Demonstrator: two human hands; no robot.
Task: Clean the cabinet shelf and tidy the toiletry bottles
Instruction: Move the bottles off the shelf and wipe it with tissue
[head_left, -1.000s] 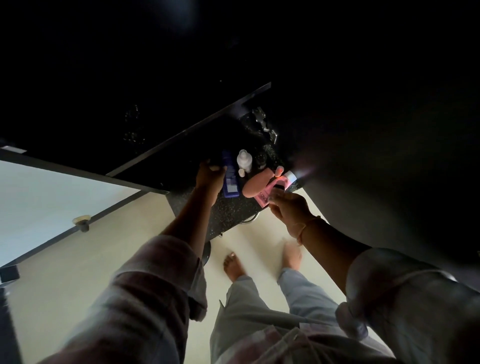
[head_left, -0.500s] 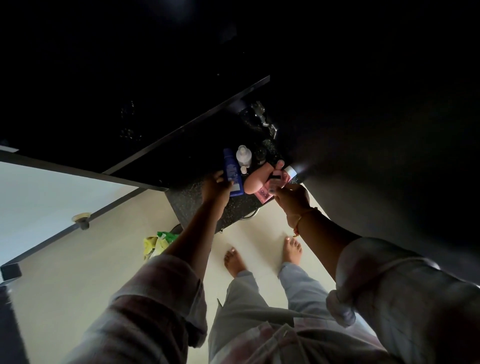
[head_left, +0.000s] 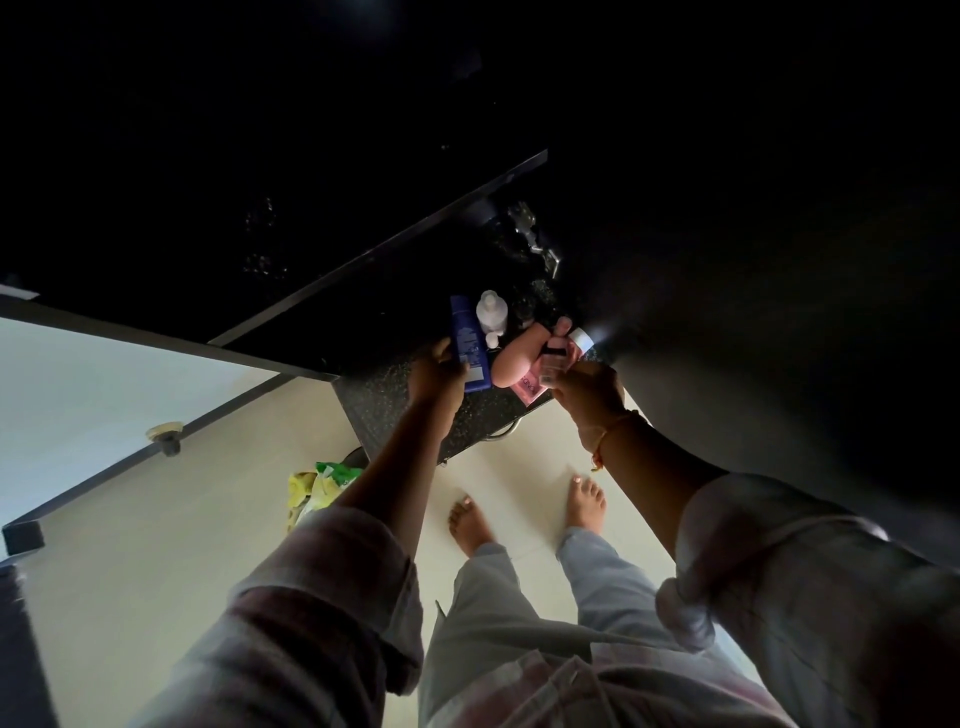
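1. One view only, head-worn on the person; wide-angle lens, with straight edges bowed toward the frame borders.
2. It faces forward and steeply down: bare feet (head_left: 470, 525) and pale floor (head_left: 156, 545) sit low centre.
3. Close range: forearms (head_left: 395, 467) rise from the bottom edge to the left hand (head_left: 436, 374) and right hand (head_left: 589, 387) mid-frame.
4. The speckled shelf (head_left: 405, 415) is at arm's reach; the upper half is dark and unreadable.

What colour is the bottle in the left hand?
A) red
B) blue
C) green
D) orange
B: the left hand grips a blue bottle standing on the dark shelf.
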